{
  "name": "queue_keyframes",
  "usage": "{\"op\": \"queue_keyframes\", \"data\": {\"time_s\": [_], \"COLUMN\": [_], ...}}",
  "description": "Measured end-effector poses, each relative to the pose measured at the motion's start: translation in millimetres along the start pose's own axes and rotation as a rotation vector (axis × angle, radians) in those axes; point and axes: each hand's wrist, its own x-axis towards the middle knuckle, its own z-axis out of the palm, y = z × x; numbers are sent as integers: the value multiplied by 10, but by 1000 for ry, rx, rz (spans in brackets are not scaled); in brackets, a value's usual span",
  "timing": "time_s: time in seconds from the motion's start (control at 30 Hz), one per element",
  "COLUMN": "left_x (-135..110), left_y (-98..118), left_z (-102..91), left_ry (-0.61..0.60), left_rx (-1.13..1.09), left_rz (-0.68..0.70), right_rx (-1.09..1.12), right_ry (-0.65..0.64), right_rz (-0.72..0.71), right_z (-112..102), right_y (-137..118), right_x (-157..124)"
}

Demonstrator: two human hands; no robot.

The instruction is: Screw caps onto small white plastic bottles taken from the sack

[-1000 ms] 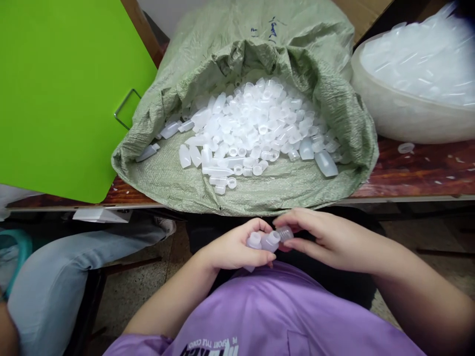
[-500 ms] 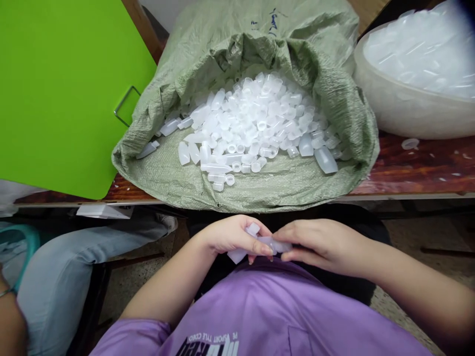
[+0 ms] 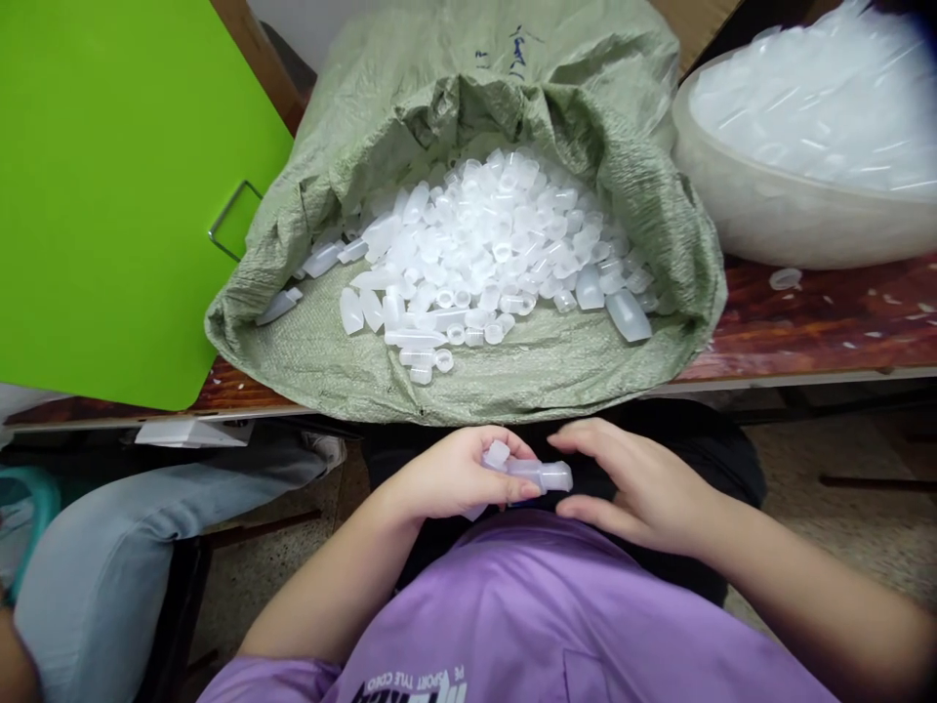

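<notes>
The left hand point(image 3: 454, 478) is wrapped around a small bottle point(image 3: 523, 474), which is pale and a bit see-through. The bottle lies on its side in front of a purple shirt point(image 3: 512, 605), and its end points toward the right hand point(image 3: 651, 483). A pale cap point(image 3: 557, 476) sits on that end. The neck of a second bottle point(image 3: 497, 454) pokes up between the thumb and fingers of the left hand (most of it is hidden in there). The right hand holds nothing. Its thumb and fingers are spread apart, with the cap near their tips but not gripped.

Past the hands, a big green sack point(image 3: 468, 391) lies on a red-brown table point(image 3: 812, 332) with its wide mouth facing the person. Inside is a heap of little white plastic pieces point(image 3: 505, 225). Some are like tiny bottles and some are like rings. The sack has blue writing point(image 3: 518, 51) on it, too squished to read.

On the right stands a bowl point(image 3: 805, 225) piled high with more pale plastic bits point(image 3: 827, 107). One small ring point(image 3: 786, 279) lies on the table just beside it. On the left is a bright green board point(image 3: 124, 195) with a metal loop point(image 3: 234, 220) at its edge. Lower left, someone's leg in blue jeans point(image 3: 95, 576) is near a teal tub point(image 3: 44, 498).
</notes>
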Motion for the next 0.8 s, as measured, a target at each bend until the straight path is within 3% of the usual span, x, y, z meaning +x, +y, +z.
{"op": "queue_keyframes", "data": {"time_s": [0.07, 0.17, 0.33, 0.47, 0.67, 0.8], "left_x": [-3, -19, -49, -66, -24, 144], "left_y": [-4, -16, -30, -18, -98, -240], "left_z": [12, 17, 9, 62, 150, 91], "left_ry": [-4, 13, 13, 100, 292, 272], "left_rx": [16, 49, 26, 47, 424, 704], "left_rz": [9, 10, 29, 79, 142, 270], "right_rx": [20, 65, 84, 107, 294, -73], "right_ry": [-28, -99, -33, -8, -12, -24], "right_rz": [-24, 99, -58, 48, 260, 219], "right_z": [0, 10, 54, 130, 317, 287], "right_y": [-11, -26, -63, -94, -11, -23], "right_x": [-1, 8, 1, 20, 99, 82]}}
